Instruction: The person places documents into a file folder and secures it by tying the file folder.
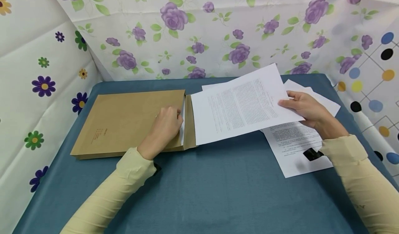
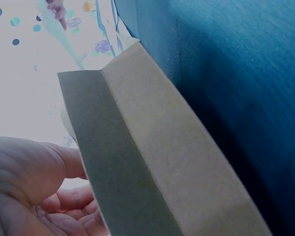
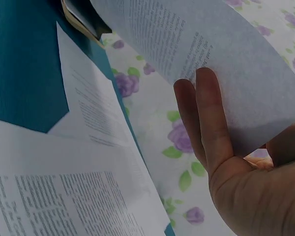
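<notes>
On blue tablecloth (image 1: pixel 218 189), right hand (image 1: pixel 307 111) pinching printed sheet (image 1: pixel 240 106).

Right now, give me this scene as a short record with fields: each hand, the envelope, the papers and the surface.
left hand: left hand holds open the mouth of the brown envelope
right hand: right hand pinches a printed sheet, raised and angled toward the envelope's mouth
envelope: flat, flap open on its right end
other papers: loose printed sheets under the right hand
surface: blue tablecloth
</notes>
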Available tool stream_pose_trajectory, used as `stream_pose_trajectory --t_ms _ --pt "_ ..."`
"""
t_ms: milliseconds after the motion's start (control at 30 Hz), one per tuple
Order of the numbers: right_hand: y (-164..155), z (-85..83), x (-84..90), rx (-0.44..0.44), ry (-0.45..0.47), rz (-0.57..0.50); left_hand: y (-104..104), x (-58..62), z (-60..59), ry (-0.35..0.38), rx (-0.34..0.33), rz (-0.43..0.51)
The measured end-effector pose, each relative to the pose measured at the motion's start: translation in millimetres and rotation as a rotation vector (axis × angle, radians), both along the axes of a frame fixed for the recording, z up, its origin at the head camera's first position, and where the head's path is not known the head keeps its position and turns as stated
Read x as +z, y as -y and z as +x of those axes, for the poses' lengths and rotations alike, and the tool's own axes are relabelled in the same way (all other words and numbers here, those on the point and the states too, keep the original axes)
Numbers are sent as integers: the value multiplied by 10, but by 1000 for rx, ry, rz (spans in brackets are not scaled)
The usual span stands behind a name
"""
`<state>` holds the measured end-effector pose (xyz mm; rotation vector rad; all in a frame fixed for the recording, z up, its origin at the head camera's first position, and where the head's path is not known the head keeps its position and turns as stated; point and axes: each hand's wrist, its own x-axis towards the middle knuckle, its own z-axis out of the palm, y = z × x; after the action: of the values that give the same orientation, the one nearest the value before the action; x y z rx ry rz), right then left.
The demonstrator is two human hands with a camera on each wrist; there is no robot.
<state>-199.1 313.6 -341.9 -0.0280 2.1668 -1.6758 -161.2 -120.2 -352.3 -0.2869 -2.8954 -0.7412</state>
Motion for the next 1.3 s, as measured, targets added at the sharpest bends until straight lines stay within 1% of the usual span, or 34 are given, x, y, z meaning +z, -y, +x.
stream_pose_trajectory --t_ms 67,200,300,467,700,800,900,967,1133,1300 --pt "63 -4 -8 -2 2 11 2 0 2 -4 -3 -4" --pt "173 -25 -22 -7 -2 18 -2 0 6 16 2 -4" --pt "243 -47 -40 4 -6 -1 -7 3 8 30 12 -7" --pt "338 -72 -83 29 0 -31 -10 1 12 22 12 -17" --pt "466 -96 -113 -25 -8 -36 -12 8 15 9 9 -20" --pt "521 -100 -130 -49 -12 -51 -9 8 11 2 8 -20" --pt "573 -97 -160 -55 -14 -73 -11 10 13 2 10 -22" --pt "611 -87 -178 -46 -12 -91 -15 10 14 6 14 -28" --pt "702 -53 -215 13 2 -129 -17 8 4 6 17 -38" --pt "747 -21 -190 88 27 -149 -18 14 3 1 12 -36"
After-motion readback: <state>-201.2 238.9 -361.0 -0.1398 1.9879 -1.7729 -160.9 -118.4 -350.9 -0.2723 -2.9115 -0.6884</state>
